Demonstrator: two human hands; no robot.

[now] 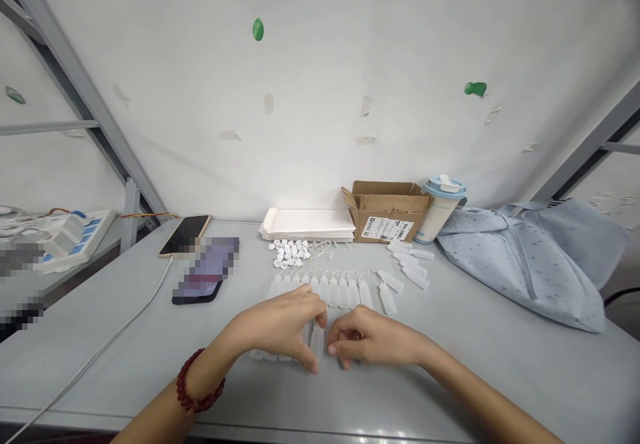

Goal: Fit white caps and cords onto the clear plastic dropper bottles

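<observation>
My left hand (287, 321) has its thumb and forefinger at the two ends of a small translucent white squeeze bottle (317, 343) lying on the table. Beside it, partly under that hand, are the ends of several more bottles (270, 356) in a front row. Just right of the held bottle, my right hand (363, 337) rests with curled fingers, thumb and forefinger close together; anything between them is hidden. Behind both hands runs a row of similar bottles (343, 293) with thin strings at their tops. Small white caps (289, 253) lie in a pile farther back.
Loose bottles (414, 274) lie right of the row. At the back stand white trays (309, 223), an open cardboard box (387, 211) and a lidded cup (439, 211). A pale blue bag (525, 267) sits right; two phones (185, 236) and a white cable (125, 334) lie left.
</observation>
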